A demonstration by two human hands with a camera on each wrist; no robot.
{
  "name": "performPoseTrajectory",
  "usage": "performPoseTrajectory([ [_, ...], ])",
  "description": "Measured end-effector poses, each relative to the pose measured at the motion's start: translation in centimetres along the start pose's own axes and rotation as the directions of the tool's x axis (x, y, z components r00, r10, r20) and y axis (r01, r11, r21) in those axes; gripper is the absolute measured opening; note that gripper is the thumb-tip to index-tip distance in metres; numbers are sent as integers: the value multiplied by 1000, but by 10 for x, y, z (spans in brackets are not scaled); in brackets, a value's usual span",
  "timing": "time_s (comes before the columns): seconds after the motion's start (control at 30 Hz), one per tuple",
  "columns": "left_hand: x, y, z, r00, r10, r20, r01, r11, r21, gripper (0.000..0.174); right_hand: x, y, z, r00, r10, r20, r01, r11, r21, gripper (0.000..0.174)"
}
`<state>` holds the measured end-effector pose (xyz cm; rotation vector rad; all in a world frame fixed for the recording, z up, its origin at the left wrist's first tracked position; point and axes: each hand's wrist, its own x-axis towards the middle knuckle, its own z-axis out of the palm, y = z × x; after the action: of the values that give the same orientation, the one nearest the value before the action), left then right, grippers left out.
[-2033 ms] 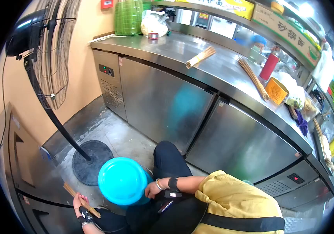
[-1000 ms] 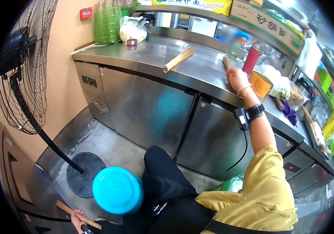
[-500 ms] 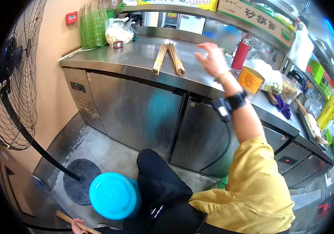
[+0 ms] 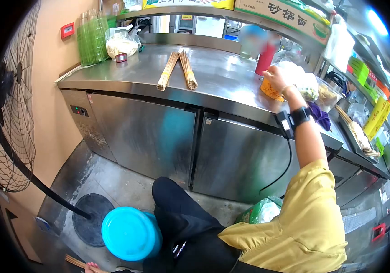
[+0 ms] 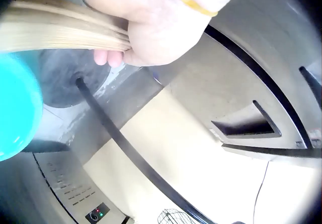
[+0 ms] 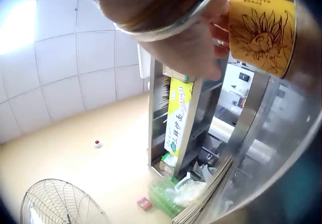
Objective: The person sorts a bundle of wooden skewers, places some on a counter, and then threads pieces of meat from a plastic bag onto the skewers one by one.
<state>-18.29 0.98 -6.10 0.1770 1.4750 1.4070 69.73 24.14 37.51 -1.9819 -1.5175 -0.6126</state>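
Observation:
My right hand grips the rim of a yellow tub on the steel counter. In the right wrist view the tub carries a dark sunflower drawing, and my fingers curl at its edge, partly hidden. Low at the left, my left hand holds a bundle of thin bamboo skewers, seen close in the left wrist view. Two more bundles of skewers, a left one and a right one, lie side by side on the counter, bound with yellow bands.
A red bottle and white bags stand close by the tub. A turquoise lidded bucket is on the floor beside my knee, near the standing fan's base. Green baskets stand at the counter's far left.
My right hand rose from my lap to the right-hand skewer bundle, shifted it left beside the other bundle, released it and moved right to the tub. My left hand kept its skewers.

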Motion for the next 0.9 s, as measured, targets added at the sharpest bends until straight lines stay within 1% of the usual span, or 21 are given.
performPoseTrajectory([
  [0.07, -45, 13, 38, 988, 18, -151, -20, 1000, -10, 22, 9, -23, 5, 999, -5, 34, 3, 999, 47, 37],
  [0.17, 1, -3, -10, 988, 114, -108, -99, 986, 135, 22, 19, -28, 16, 979, -130, 160, 108, 984, 140, 29],
  [0.27, -7, -5, -1, 990, 65, -124, -64, 998, 15, 24, 17, -33, 21, 986, -160, 48, 164, 980, -108, 31],
  [0.3, -6, -3, -1, 988, 53, -142, -48, 998, 36, 24, 17, -32, 25, 978, -197, -66, 186, 973, -138, 29],
  [0.4, 2, -2, -1, 981, 26, -193, -11, 997, 79, 23, 21, -31, 22, 990, -143, -4, 142, 990, -13, 28],
  [0.43, 5, -3, -1, 978, 23, -206, -6, 996, 84, 22, 20, -36, 17, 986, -166, 21, 165, 984, 61, 26],
  [0.47, 10, -4, 1, 976, 21, -217, -1, 996, 91, 22, 20, -43, 14, 991, -105, 85, 86, 976, 199, 24],
  [0.5, -1, 0, 14, 965, 45, -257, -22, 995, 94, 20, 28, -33, 24, 980, -180, 78, 139, 918, 372, 25],
  [0.53, -1, -1, 18, 963, 43, -266, -16, 995, 103, 20, 37, -27, 32, 966, -254, 58, 185, 825, 534, 25],
  [0.57, 2, 0, 16, 963, 42, -265, -13, 994, 110, 20, 46, -18, 35, 951, -287, 118, 145, 746, 650, 29],
  [0.6, 5, -1, 12, 964, 39, -265, -10, 994, 111, 20, 52, -13, 32, 969, -246, 3, 214, 847, 486, 29],
  [0.63, 7, -2, 11, 964, 34, -264, -4, 993, 114, 21, 57, -6, 24, 967, -227, -119, 253, 920, 300, 30],
  [0.67, 8, -2, 7, 963, 35, -266, -3, 993, 117, 21, 61, 1, 17, 944, -228, -238, 258, 961, 102, 30],
  [0.7, 9, -2, 4, 963, 29, -268, 4, 993, 120, 21, 63, 9, 3, 953, -156, -259, 151, 988, -39, 34],
  [0.73, 10, -3, 1, 962, 29, -270, 4, 992, 122, 21, 65, 22, -11, 953, -88, -290, 36, 983, -179, 38],
  [0.8, 14, -6, -5, 963, 21, -269, 14, 992, 124, 21, 72, 68, -13, 904, 52, -425, -213, 916, -341, 49],
  [0.83, 14, -7, -5, 965, 20, -261, 13, 992, 124, 21, 69, 81, -21, 901, 217, -376, -336, 896, -289, 55],
  [0.87, 14, -6, -5, 966, -1, -259, 33, 992, 121, 22, 65, 93, -27, 872, 375, -315, -456, 856, -244, 61],
  [0.9, 13, -5, -4, 967, -21, -256, 53, 992, 117, 22, 61, 109, -31, 847, 476, -237, -525, 820, -227, 67],
])
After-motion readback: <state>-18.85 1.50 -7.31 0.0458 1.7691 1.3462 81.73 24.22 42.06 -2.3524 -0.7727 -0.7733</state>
